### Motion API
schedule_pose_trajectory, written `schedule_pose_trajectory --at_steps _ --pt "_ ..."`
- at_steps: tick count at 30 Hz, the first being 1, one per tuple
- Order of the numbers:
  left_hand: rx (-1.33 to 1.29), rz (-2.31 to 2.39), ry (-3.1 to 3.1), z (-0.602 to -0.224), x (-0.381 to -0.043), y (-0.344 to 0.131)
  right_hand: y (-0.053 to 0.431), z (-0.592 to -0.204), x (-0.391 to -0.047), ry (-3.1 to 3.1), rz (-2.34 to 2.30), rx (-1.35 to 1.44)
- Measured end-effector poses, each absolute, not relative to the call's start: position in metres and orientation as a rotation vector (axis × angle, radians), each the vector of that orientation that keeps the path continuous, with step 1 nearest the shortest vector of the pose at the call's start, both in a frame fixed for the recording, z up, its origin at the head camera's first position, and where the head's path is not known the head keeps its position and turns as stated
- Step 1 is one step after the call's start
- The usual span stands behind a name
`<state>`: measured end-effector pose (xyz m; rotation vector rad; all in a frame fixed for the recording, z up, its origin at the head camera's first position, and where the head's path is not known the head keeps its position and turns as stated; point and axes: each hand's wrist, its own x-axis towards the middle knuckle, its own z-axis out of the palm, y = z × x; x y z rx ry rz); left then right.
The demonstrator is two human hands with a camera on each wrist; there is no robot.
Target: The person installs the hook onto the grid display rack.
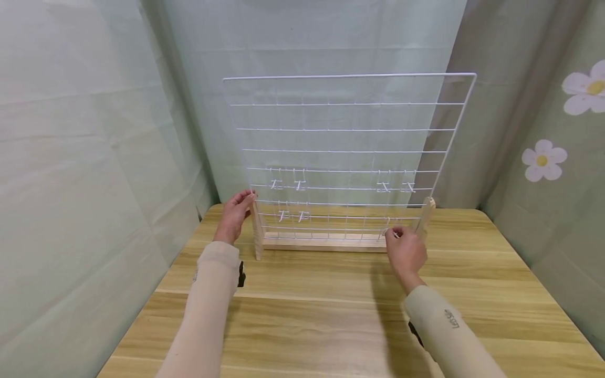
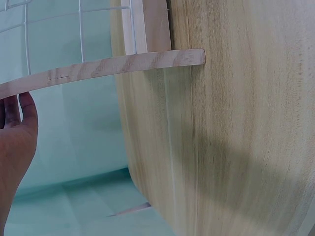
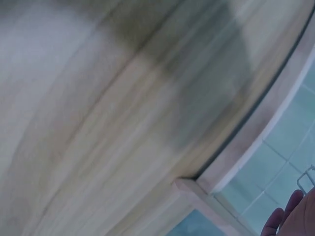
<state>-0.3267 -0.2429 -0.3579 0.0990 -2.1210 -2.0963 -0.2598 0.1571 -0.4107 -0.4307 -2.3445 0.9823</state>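
Note:
A white wire grid rack (image 1: pixel 350 129) stands upright in a wooden base (image 1: pixel 326 243) on the table. My left hand (image 1: pixel 234 214) holds the top of the left wooden side post (image 1: pixel 258 228); in the left wrist view, fingers (image 2: pixel 28 110) touch the post's outer side. At the grid's lower right, my right hand (image 1: pixel 405 251) pinches a white wire hook (image 1: pixel 396 234), mostly hidden by the fingers. The right wrist view catches part of that hook (image 3: pixel 306 181) beside the fingertips. Several white hooks (image 1: pixel 302 216) hang on the grid's left half, with a pair (image 1: pixel 384 186) at upper right.
The wood-grain table (image 1: pixel 312 315) reaches forward from the rack. The right wooden side post (image 1: pixel 425 215) stands just behind my right hand. Pale curtains (image 1: pixel 118 136) enclose the table at the back and sides, the right one printed with flowers (image 1: pixel 543 160).

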Motion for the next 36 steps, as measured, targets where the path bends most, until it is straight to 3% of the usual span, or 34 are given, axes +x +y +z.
schedule_pose_trajectory --at_steps 20,36 --pt "0.106 -2.09 -2.123 -0.358 -0.327 -0.242 0.18 -0.368 -0.275 -2.306 0.973 -0.451" --pt "0.082 -2.128 -2.094 -0.36 -0.329 -0.243 0.175 -0.374 -0.279 -2.424 0.976 -0.439"
